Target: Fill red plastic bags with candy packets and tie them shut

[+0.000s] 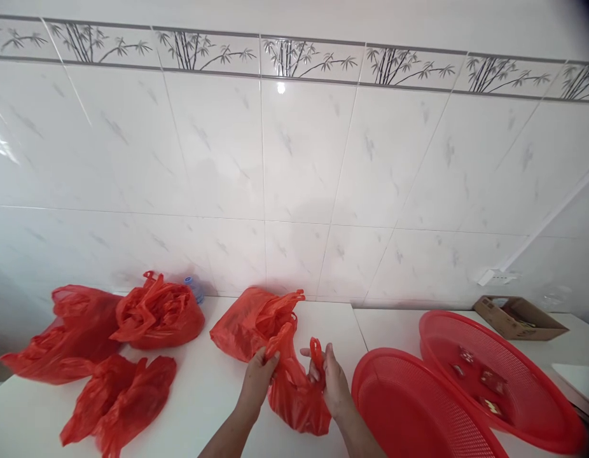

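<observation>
A red plastic bag (pixel 299 397) rests on the white table between my two hands. My left hand (pixel 262 370) pinches the gathered plastic at its upper left. On the other side, my right hand (pixel 330 378) has its fingers curled around a loop handle of the same bag, which stands up above the fingers. What the bag contains is hidden. Just behind my left hand lies another full red bag (pixel 244 324), its handles flopped to the right.
Several more red bags (pixel 161 312) sit at the left, a bottle with a blue cap (pixel 193 287) behind them. At the right are two red baskets; the farther basket (pixel 430 324) holds several small packets. A cardboard box (pixel 523 327) stands near the tiled wall.
</observation>
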`<state>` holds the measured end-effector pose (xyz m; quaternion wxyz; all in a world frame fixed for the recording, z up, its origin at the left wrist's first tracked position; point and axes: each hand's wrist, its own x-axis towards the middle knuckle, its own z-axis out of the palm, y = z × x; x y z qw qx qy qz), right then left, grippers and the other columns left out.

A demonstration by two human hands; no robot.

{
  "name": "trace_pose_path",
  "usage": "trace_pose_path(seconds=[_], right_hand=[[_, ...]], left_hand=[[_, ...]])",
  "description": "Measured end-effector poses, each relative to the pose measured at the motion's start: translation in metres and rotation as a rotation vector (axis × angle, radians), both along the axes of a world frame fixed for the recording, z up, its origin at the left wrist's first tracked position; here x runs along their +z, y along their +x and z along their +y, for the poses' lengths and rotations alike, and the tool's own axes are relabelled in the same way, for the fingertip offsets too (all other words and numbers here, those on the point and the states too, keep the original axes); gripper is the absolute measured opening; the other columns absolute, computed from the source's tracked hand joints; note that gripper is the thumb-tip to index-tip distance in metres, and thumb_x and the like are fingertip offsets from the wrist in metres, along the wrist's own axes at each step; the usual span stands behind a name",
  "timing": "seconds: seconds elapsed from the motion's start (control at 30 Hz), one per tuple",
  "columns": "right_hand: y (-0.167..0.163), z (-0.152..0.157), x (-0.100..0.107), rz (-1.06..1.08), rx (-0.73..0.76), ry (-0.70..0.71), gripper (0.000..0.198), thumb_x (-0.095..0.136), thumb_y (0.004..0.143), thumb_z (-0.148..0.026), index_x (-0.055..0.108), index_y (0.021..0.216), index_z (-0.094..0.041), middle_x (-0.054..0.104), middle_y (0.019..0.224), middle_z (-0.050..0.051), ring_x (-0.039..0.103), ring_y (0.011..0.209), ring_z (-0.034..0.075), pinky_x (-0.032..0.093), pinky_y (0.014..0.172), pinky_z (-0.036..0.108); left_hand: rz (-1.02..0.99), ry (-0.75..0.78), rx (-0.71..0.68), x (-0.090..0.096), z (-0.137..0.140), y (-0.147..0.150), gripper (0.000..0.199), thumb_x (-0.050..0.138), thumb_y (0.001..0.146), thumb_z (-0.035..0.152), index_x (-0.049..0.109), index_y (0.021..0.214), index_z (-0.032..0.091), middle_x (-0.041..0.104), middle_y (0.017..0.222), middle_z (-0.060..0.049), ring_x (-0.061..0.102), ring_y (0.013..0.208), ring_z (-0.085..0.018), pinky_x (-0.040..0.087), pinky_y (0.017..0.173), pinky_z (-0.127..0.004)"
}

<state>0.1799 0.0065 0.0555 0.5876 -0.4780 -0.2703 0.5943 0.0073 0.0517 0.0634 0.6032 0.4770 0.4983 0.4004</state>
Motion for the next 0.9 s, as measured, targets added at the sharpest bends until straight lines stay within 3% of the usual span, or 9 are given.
trace_pose_path(seconds=[0.13,0.23,0.33,0.4,0.5,0.57,0.63,0.73,0.9], right_hand=[[-0.002,0.000,0.002,-0.180,0.107,0.043,0.069,0.057,0.083,-0.064,0.053,0.134,-0.018,0.040,0.059,-0.006,0.037,0.055,0.010,0.037,0.060,0.026],[-0.009,0.000,0.002,-0.245,0.220,0.084,0.077,0.063,0.081,-0.057,0.039,0.144,-0.021,0.046,0.064,-0.006,0.039,0.055,0.009,0.038,0.060,0.025],[-0.020,0.001,0.000,-0.277,0.285,0.118,0.064,0.067,0.079,-0.054,0.053,0.131,-0.020,0.055,0.070,-0.002,0.043,0.055,0.010,0.037,0.057,0.026],[-0.026,0.004,-0.004,-0.309,0.238,0.078,0.047,0.066,0.078,-0.053,0.066,0.107,-0.017,0.057,0.067,0.000,0.043,0.053,0.010,0.035,0.055,0.026],[-0.030,0.010,-0.012,-0.310,0.082,-0.017,0.037,0.063,0.078,-0.053,0.063,0.074,-0.016,0.051,0.057,-0.001,0.041,0.050,0.010,0.032,0.052,0.026],[-0.031,0.012,-0.015,-0.280,0.051,-0.022,0.037,0.063,0.077,-0.053,0.060,0.071,-0.017,0.051,0.058,-0.001,0.042,0.050,0.011,0.033,0.052,0.026],[-0.031,0.012,-0.014,-0.280,0.083,-0.014,0.037,0.064,0.076,-0.054,0.058,0.069,-0.018,0.048,0.055,-0.002,0.039,0.049,0.010,0.031,0.051,0.026],[-0.032,0.008,-0.007,-0.325,0.118,0.002,0.043,0.059,0.079,-0.057,0.048,0.059,-0.020,0.041,0.049,-0.004,0.036,0.047,0.010,0.030,0.052,0.027],[-0.031,-0.001,0.009,-0.171,0.243,0.128,0.040,0.060,0.082,-0.056,0.053,0.069,-0.019,0.049,0.057,-0.002,0.046,0.056,0.012,0.040,0.064,0.027]], left_hand=[[-0.010,-0.011,0.010,0.003,-0.001,0.003,0.032,0.061,0.077,0.046,0.043,0.069,0.021,0.040,0.058,0.008,0.034,0.052,-0.008,0.030,0.052,-0.022],[0.000,0.007,-0.011,0.005,-0.004,0.006,0.029,0.064,0.074,0.039,0.043,0.065,0.021,0.046,0.058,0.006,0.040,0.052,-0.009,0.033,0.053,-0.023],[-0.074,0.076,-0.174,0.004,-0.009,0.010,0.024,0.067,0.071,0.034,0.049,0.065,0.020,0.056,0.059,0.002,0.052,0.056,-0.014,0.042,0.059,-0.028],[-0.085,0.086,-0.243,0.000,-0.012,0.012,0.024,0.070,0.070,0.035,0.053,0.066,0.019,0.060,0.060,-0.001,0.057,0.059,-0.017,0.046,0.063,-0.031],[-0.070,0.072,-0.236,-0.008,-0.014,0.013,0.032,0.078,0.065,0.038,0.060,0.082,0.018,0.067,0.074,-0.003,0.062,0.070,-0.020,0.048,0.069,-0.032],[-0.106,0.080,-0.250,-0.013,-0.015,0.011,0.051,0.080,0.062,0.044,0.060,0.102,0.019,0.068,0.086,-0.004,0.063,0.077,-0.020,0.048,0.072,-0.031],[-0.101,0.061,-0.246,-0.017,-0.015,0.008,0.056,0.073,0.069,0.055,0.058,0.110,0.020,0.068,0.087,-0.004,0.062,0.078,-0.019,0.046,0.071,-0.030],[-0.012,-0.015,-0.178,-0.023,-0.014,0.004,0.048,0.053,0.081,0.064,0.062,0.092,0.018,0.065,0.075,-0.002,0.058,0.073,-0.018,0.042,0.066,-0.028],[0.043,-0.073,-0.049,-0.028,-0.009,0.000,0.047,0.054,0.078,0.065,0.058,0.072,0.019,0.062,0.069,-0.001,0.057,0.071,-0.018,0.043,0.069,-0.030]])
